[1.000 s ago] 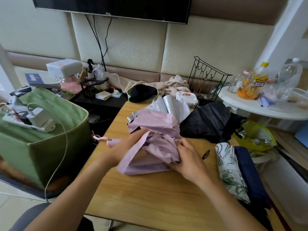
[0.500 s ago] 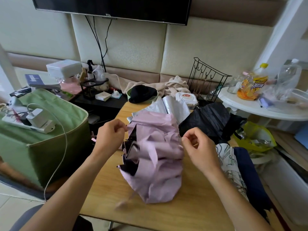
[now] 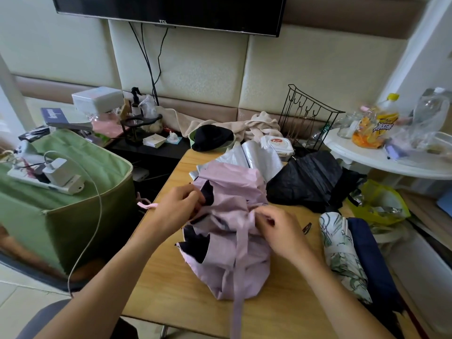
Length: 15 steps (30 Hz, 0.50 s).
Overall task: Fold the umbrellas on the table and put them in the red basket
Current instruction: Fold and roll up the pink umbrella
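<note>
Two hands are busy on one umbrella in the middle of the frame. At the far left I see a green cloth box (image 3: 73,192) with a white charger (image 3: 57,171) and its cord lying on top. Just right of it starts the wooden desk (image 3: 166,285).

My left hand (image 3: 178,206) sits at the left edge of the pink umbrella (image 3: 232,241), and its fingers (image 3: 194,196) are curled and pinching a fold of the pink cloth where the dark lining shows. The pink umbrella lies bunched up on the desk, center of the frame, with a long pink strap (image 3: 238,289) hanging down toward the bottom edge. My right hand (image 3: 281,231) rests on the right side of the same umbrella, its fingers bent and nipping the cloth near the strap.

Behind the pink one, a silver umbrella (image 3: 256,157) peeks out. Right of that, a black umbrella (image 3: 308,182) lies spread and crumpled. At the lower right, a folded white umbrella with green leaves (image 3: 342,253) lies beside a folded navy umbrella (image 3: 371,260), touching side by side. In the upper right stands a white round table (image 3: 381,160) with bottles and bags on it.
</note>
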Motion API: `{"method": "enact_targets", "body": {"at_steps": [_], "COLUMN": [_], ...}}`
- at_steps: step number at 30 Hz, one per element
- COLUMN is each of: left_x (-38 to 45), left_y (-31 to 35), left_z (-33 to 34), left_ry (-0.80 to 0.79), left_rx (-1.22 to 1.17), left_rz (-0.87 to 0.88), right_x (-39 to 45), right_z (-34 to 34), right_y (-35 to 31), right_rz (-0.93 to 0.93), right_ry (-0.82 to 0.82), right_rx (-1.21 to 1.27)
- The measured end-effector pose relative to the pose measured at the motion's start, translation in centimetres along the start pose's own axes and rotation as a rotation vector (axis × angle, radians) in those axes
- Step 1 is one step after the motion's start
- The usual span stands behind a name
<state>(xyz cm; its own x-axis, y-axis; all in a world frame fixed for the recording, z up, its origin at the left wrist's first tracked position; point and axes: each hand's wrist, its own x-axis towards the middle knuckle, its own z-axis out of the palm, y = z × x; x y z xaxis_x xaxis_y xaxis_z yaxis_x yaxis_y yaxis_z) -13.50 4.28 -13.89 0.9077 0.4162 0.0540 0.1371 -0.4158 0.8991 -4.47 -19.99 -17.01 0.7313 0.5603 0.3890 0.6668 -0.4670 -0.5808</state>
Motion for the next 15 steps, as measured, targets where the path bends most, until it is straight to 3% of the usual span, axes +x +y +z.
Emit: {"method": "enact_targets", "body": {"at_steps": [4,8,12,15], "left_x": [-1.3,-2.1,-0.7,0.2], "left_y": [0.9,1.6,0.9,-0.2], "left_z": [0.4,0.9,2.0,2.3], "left_ry": [0.132,-0.001,0.178,0.238], "left_rx": [-0.086,0.066,0.103,0.054], "left_rz": [0.281,0.567,0.457,0.172], "right_x": [0.4,0.9,0.8,0.1], "right_z": [0.2,0.0,-0.5,-0.5], "right_y": [-0.8,-0.8,-0.7,-1.4], "right_rz": [0.238,0.264,0.315,0.237], "right_ry": [0.189,0.172,0.107,0.283], "right_rx": [0.112,0.189,0.336,0.35]}}
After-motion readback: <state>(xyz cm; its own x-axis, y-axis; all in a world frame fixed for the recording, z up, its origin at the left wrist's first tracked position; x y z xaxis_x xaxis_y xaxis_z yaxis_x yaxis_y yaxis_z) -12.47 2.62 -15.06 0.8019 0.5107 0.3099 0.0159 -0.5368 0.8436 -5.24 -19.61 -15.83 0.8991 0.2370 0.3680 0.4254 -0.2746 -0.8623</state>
